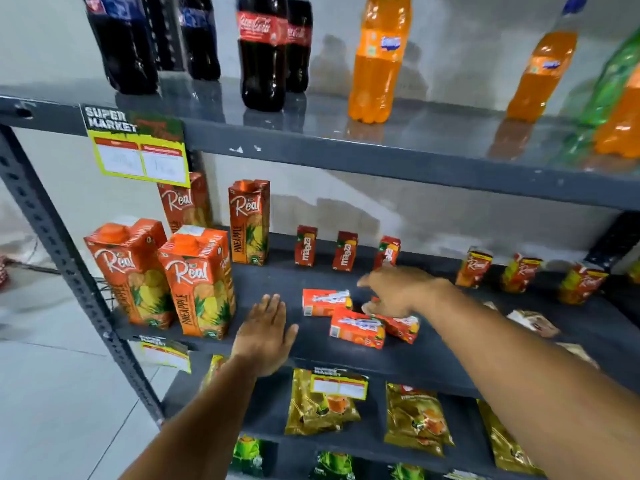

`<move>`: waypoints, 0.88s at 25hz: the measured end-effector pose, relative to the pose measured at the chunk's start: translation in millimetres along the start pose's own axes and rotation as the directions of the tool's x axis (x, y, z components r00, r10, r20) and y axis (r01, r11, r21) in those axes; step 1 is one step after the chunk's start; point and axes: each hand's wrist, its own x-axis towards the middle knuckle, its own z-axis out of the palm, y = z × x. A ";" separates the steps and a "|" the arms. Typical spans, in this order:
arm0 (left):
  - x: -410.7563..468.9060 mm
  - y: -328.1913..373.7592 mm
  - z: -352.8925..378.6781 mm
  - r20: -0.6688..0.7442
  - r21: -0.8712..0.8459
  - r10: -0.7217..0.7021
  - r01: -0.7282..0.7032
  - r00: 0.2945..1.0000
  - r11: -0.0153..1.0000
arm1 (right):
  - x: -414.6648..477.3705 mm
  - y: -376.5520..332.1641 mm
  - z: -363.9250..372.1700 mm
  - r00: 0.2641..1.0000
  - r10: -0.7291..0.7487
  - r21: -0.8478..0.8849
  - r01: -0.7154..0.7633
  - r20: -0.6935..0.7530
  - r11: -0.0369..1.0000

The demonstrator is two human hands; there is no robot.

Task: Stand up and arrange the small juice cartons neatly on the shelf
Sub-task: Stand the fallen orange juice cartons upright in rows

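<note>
Three small red juice cartons stand upright in a row at the back of the dark middle shelf [277, 282]: one [305, 245], a second [345, 251] and a third [387, 253]. Three more lie flat near the front: one [323, 302], one [356, 329] and one [401, 327] partly under my right hand. My right hand [398, 289] hovers over the lying cartons, fingers spread and slightly blurred, holding nothing that I can see. My left hand [266, 329] rests flat and open on the shelf, left of the lying cartons.
Tall pineapple juice cartons [197, 282] crowd the shelf's left end. Small upright cartons of another brand [473, 267] stand at the right. Soda bottles [263, 50] line the upper shelf. Gold packets [320, 403] fill the lower shelf. A price tag [138, 150] hangs from the upper shelf's edge.
</note>
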 end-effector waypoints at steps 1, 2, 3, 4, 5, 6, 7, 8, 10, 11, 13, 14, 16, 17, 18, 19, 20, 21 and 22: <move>2.6 -5.3 6.6 0.028 0.011 -0.023 0.023 0.999 1.000 | 18.5 -4.7 3.2 1.000 0.030 0.080 -0.030 -0.002 0.996; 4.0 -8.5 10.1 0.047 0.007 -0.025 0.025 0.999 1.000 | 32.1 -8.0 5.1 0.997 0.082 0.174 -0.080 -0.004 0.982; 4.3 -11.8 14.2 0.049 0.014 -0.013 0.012 0.999 1.000 | 47.5 -9.8 11.2 0.991 0.129 0.231 -0.123 -0.013 0.965; 2.3 -12.7 16.0 0.058 0.016 0.013 -0.014 0.998 1.000 | 56.9 -12.3 13.8 0.984 0.180 0.270 -0.170 -0.011 0.948; 1.9 -15.0 16.5 0.068 0.006 0.039 -0.039 0.997 0.999 | 69.0 -10.8 19.7 0.981 0.195 0.263 -0.191 0.010 0.946; 2.6 -19.1 14.7 0.080 0.001 0.066 -0.066 0.995 0.998 | 77.6 -11.9 23.9 0.975 0.216 0.263 -0.222 0.053 0.939; 3.7 -23.1 12.0 0.094 0.002 0.087 -0.087 0.992 0.996 | 86.1 -10.6 28.6 0.976 0.199 0.230 -0.215 0.091 0.949; 3.3 -26.4 9.8 0.096 0.005 0.110 -0.111 0.989 0.994 | 90.1 -11.6 30.6 0.976 0.172 0.192 -0.196 0.135 0.962; 0.0 -27.7 7.2 0.063 0.019 0.115 -0.116 0.991 0.993 | 100.7 -8.7 35.2 0.979 0.103 0.129 -0.127 0.173 0.984; -2.0 -26.5 6.9 0.043 0.023 0.092 -0.093 0.995 0.995 | 104.2 -6.6 36.7 0.981 0.067 0.117 -0.089 0.180 0.989; -3.0 -24.1 6.2 0.031 0.034 0.061 -0.063 0.998 0.997 | 107.2 -2.3 37.5 0.979 0.011 0.137 -0.039 0.204 0.990; -2.6 -23.8 5.7 0.032 0.035 0.053 -0.054 0.998 0.998 | 107.1 -0.9 36.8 0.976 -0.007 0.150 -0.027 0.220 0.988; -0.4 -24.1 6.0 0.026 0.028 0.045 -0.045 0.999 0.999 | 108.6 1.1 34.1 0.971 -0.041 0.167 0.002 0.234 0.986; 0.7 -24.8 6.7 0.021 0.026 0.047 -0.048 0.999 0.999 | 110.0 0.0 30.2 0.974 -0.059 0.153 0.025 0.220 0.988; 0.8 -25.1 7.0 0.014 0.023 0.052 -0.052 0.999 0.998 | 111.2 -2.4 24.7 0.978 -0.085 0.123 0.061 0.192 0.990; 0.8 -25.3 7.5 0.002 0.016 0.053 -0.053 0.999 0.998 | 112.7 -5.8 17.5 0.981 -0.124 0.074 0.114 0.148 0.991; 0.5 -25.5 7.2 -0.005 0.014 0.053 -0.053 0.999 0.998 | 113.8 -10.1 9.9 0.978 -0.182 0.020 0.181 0.100 0.983; 0.5 -26.0 6.9 -0.009 0.020 0.053 -0.053 0.999 0.998 | 113.7 -15.8 2.8 0.966 -0.251 -0.024 0.253 0.057 0.967; 0.2 -26.6 6.7 -0.013 0.029 0.054 -0.054 0.998 0.998 | 113.0 -22.9 -3.3 0.946 -0.324 -0.061 0.325 0.027 0.944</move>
